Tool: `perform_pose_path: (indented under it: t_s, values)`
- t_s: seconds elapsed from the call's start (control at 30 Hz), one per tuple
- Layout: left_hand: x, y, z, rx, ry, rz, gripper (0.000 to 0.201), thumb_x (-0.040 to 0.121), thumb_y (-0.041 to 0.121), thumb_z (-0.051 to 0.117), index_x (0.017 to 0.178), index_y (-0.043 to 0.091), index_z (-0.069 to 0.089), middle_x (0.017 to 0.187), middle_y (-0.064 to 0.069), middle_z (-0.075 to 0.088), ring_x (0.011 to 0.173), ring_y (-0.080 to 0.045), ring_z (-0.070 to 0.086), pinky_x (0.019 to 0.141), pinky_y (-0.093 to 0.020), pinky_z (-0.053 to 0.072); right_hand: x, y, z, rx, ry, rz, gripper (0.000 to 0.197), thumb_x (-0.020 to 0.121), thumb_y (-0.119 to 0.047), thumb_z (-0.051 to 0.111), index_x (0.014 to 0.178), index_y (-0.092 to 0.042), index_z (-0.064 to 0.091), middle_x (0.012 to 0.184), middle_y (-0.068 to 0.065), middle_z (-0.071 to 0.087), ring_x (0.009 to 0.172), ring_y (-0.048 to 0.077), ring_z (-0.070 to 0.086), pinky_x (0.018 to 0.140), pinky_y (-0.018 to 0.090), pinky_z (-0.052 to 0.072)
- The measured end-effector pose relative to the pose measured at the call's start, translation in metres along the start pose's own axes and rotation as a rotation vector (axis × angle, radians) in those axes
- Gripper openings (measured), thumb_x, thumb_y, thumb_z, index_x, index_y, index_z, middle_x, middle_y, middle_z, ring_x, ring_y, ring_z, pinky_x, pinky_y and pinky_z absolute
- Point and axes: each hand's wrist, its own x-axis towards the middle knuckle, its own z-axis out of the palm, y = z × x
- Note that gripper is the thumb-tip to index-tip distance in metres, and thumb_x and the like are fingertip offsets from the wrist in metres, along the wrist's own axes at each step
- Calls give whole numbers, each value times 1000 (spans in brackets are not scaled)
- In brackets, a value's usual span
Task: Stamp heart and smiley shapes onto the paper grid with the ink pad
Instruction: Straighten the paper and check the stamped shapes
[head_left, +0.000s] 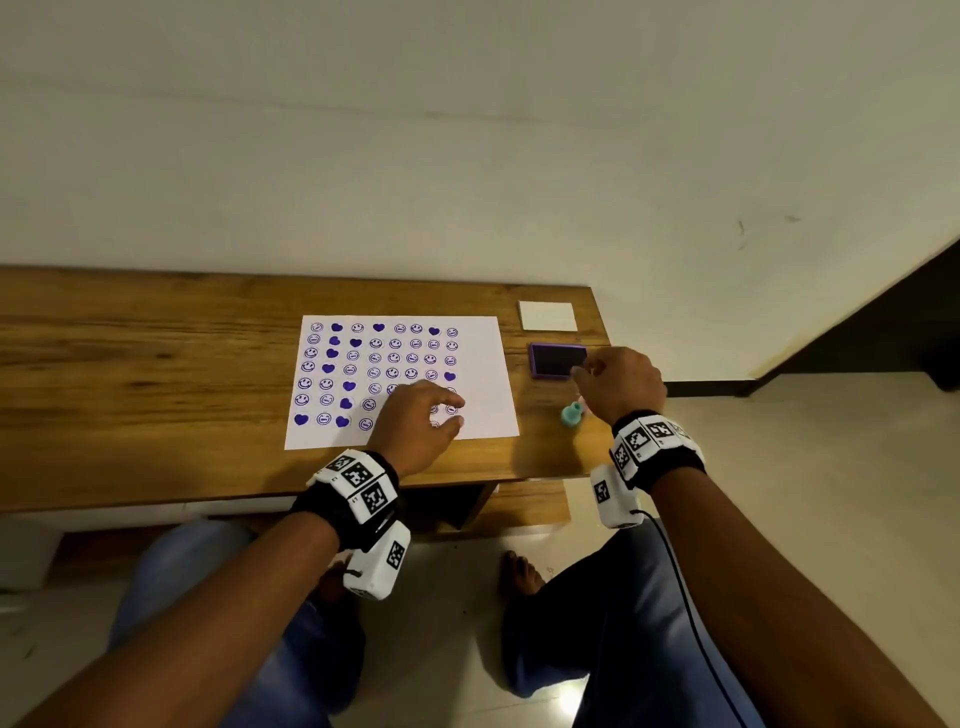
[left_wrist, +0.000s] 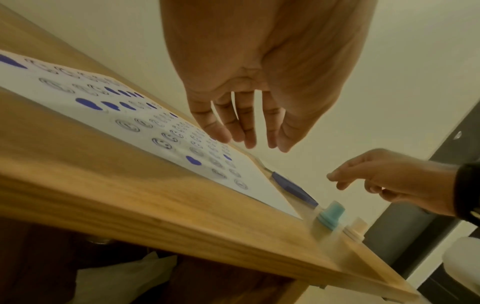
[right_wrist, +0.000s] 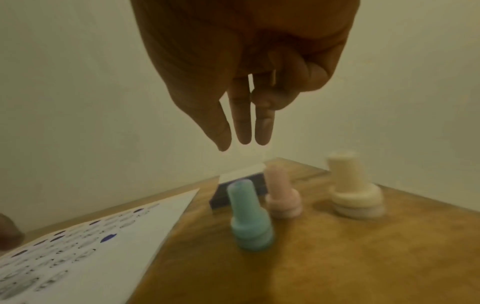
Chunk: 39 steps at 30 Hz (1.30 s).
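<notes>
A white paper grid (head_left: 483, 374) lies on the wooden table, covered with purple smileys and hearts. My left hand (head_left: 447, 413) is over its lower right part, fingers loosely spread and holding nothing; in the left wrist view the left hand (left_wrist: 249, 139) has its fingertips close to the sheet. My right hand (head_left: 587, 371) hovers empty at the near corner of the purple ink pad (head_left: 556, 360). Below the right hand (right_wrist: 241, 142) stand a teal stamp (right_wrist: 249, 218), a pink stamp (right_wrist: 281, 195) and a cream stamp (right_wrist: 353, 185), all upright.
A white lid or card (head_left: 548, 316) lies behind the ink pad near the wall. The table's right edge (head_left: 602, 332) runs just past the pad and stamps. Bare wood (head_left: 156, 364) stretches left of the paper. My knees and a foot are below the table front.
</notes>
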Motion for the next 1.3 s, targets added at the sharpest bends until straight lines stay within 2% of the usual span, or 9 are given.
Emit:
perform_pose_path:
  t_s: [0.2,0.33,0.43,0.63,0.8,0.9,1.13,1.23,1.3]
  values:
    - [5,-32,-27,357,91,-193,42,83,35,65,124,26,61,136,1,51,128,-26,39,101,-45,38,-4,-51,34,53,-126,-149,28,90,-44,64,86,-19,77,85,-1,71,84,22,69,65,25,47]
    - [1,-50,-34,447,-53,-324,55,85,42,62,136,28,50,146,1,39,135,-26,31,103,-45,34,-25,-67,69,-136,-183,-129,61,91,-66,51,113,-11,68,129,11,57,121,34,51,92,44,49]
    - [0,-54,-33,460,-81,-318,56,86,43,62,138,30,47,148,3,36,136,-25,28,104,-44,33,-39,-78,85,-84,-212,-121,71,89,-75,42,103,-13,71,143,12,46,131,36,40,98,51,45]
    - [3,-52,-38,451,-82,-332,57,82,42,68,135,29,51,143,3,39,132,-25,33,101,-44,36,-36,-96,86,410,-283,-74,74,82,-87,36,121,-33,69,140,4,56,129,31,51,105,54,42]
    - [3,-57,-39,432,-82,-319,58,80,44,69,134,31,51,143,4,40,132,-24,34,103,-45,37,-27,-103,65,952,-241,77,40,96,-47,58,127,-24,47,119,3,60,105,22,58,88,37,47]
    - [4,-60,-42,425,-114,-319,59,79,45,69,134,32,51,141,5,40,130,-24,35,103,-45,38,-12,-95,57,812,-74,136,48,91,-46,66,129,-22,48,104,0,62,95,22,61,85,36,50]
    - [10,-59,-54,321,-185,-320,55,77,44,73,127,28,58,135,2,47,128,-24,41,106,-40,37,6,-79,60,453,-255,116,33,89,-24,69,119,-12,70,120,8,70,108,29,66,96,43,53]
    - [12,-61,-72,94,-205,-343,44,81,34,74,122,23,62,131,5,56,125,-15,51,99,-23,37,10,-75,58,484,-306,72,18,89,-19,67,104,-12,72,109,11,71,100,28,67,89,38,54]
    - [13,-65,-91,47,-179,-341,35,82,33,72,116,29,64,131,5,57,122,-15,53,97,-26,42,14,-74,55,598,-285,40,6,91,-17,65,94,-13,69,104,11,71,98,29,67,90,41,55]
